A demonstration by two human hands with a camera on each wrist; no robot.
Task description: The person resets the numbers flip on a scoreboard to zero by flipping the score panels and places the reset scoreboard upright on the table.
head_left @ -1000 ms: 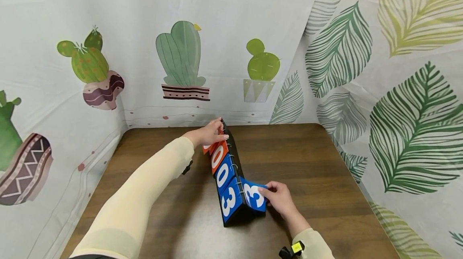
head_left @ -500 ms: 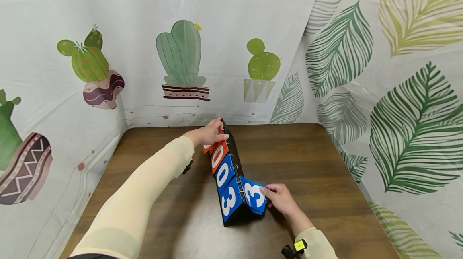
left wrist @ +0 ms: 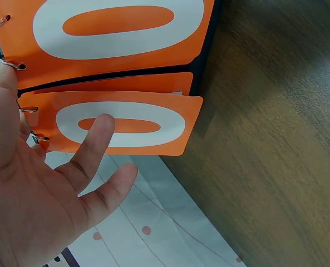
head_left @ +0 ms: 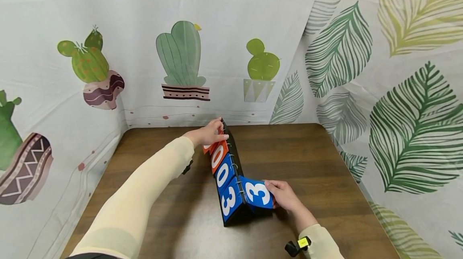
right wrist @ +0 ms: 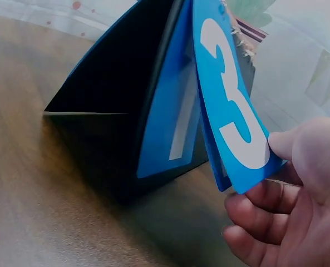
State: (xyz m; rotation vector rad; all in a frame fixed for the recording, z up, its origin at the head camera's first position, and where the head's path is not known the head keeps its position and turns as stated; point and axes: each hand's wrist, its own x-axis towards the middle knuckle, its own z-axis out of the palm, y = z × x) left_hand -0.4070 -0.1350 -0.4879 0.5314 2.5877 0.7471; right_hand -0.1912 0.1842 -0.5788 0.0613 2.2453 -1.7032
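A black tent-shaped flip scoreboard (head_left: 234,148) with number cards on metal rings stands on the table. Near its far end, my left hand (head_left: 207,133) grips the top ridge; in the left wrist view, two fingers (left wrist: 98,142) stretch over an orange 0 card (left wrist: 176,125). On its left slope show an orange 0, a blue 0 (head_left: 224,174) and a blue 3 (head_left: 228,202). My right hand (head_left: 285,195) pinches the lower edge of a blue 3 card (right wrist: 231,100) between thumb and fingers, lifted away from the right slope. Another blue card edge (right wrist: 212,150) shows behind it.
The brown wooden table (head_left: 304,162) extends around the scoreboard. A white cloth with cactus prints (head_left: 217,58) hangs behind it, and a leaf-print cloth (head_left: 408,122) hangs at the right.
My right hand has drawn the blue 3 card further out to the right, and it now lies flatter and more spread. My left hand has stayed in place.
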